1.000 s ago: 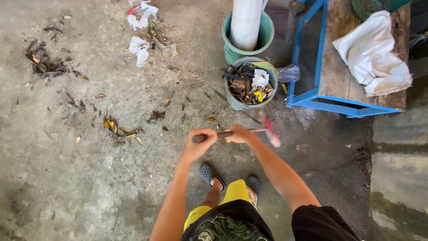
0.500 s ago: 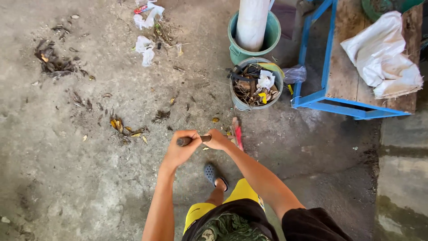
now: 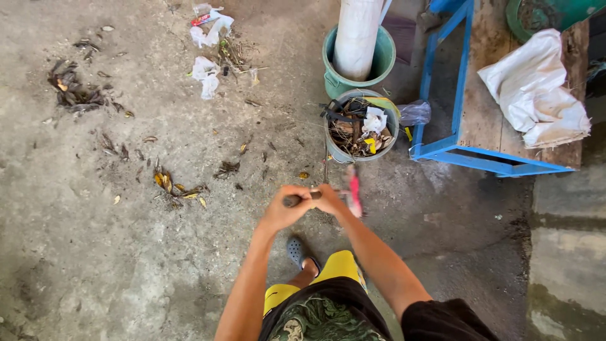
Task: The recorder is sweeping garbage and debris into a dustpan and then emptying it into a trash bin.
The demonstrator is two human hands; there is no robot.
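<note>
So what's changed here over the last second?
The broom's red head swung from out at the right in toward the grey bucket of debris, and is blurred now. Both hands, left hand and right hand, kept gripping the handle. The leaf piles, buckets and blue bench stayed put.

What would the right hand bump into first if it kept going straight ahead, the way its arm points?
Probably the grey bucket of dry rubbish just beyond the right hand; depth is unclear.

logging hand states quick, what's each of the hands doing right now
Left hand: closed around the end of the broom handle.
Right hand: closed on the same handle, further toward the blurred pink broom head.
</note>
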